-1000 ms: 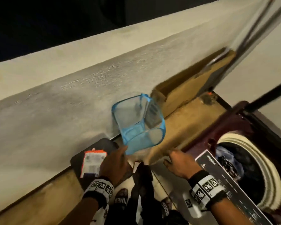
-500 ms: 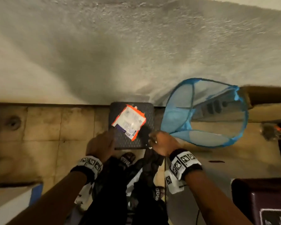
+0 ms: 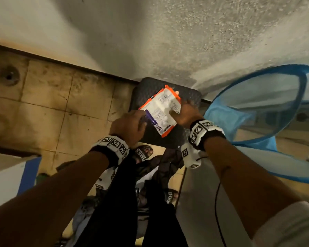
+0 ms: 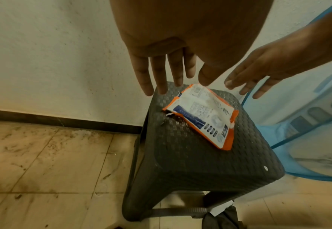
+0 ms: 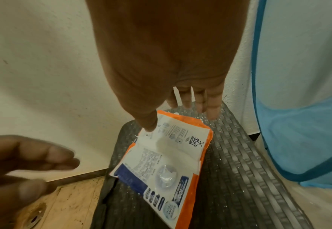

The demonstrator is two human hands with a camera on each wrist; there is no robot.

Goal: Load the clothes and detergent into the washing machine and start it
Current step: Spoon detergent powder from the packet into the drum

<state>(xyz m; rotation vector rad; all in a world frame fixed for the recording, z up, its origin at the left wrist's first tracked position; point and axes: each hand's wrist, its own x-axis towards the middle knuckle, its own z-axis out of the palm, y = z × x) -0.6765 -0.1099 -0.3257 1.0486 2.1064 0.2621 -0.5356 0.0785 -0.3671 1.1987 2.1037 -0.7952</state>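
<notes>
An orange, white and blue detergent packet (image 3: 161, 111) (image 4: 202, 114) (image 5: 170, 155) lies flat on a dark woven stool (image 3: 191, 98) (image 4: 190, 162) (image 5: 239, 170) against the wall. My left hand (image 3: 141, 116) (image 4: 173, 83) hovers over the packet's near-left corner with fingers straight and spread, holding nothing. My right hand (image 3: 178, 111) (image 5: 176, 114) reaches in from the right. Its thumb rests on the packet's top face and its fingers stretch past the packet's end, over the stool. The washing machine is out of view.
A blue mesh laundry hamper (image 3: 257, 111) (image 4: 308, 124) (image 5: 298, 124) stands right against the stool. Behind is a rough white wall (image 3: 150, 32); left is stained tiled floor with a drain (image 3: 9, 76). A white and blue box (image 3: 11, 175) sits at lower left.
The view has swung away from the washing machine to the stool. Both hands have moved forward to the packet, and the right thumb now touches it.
</notes>
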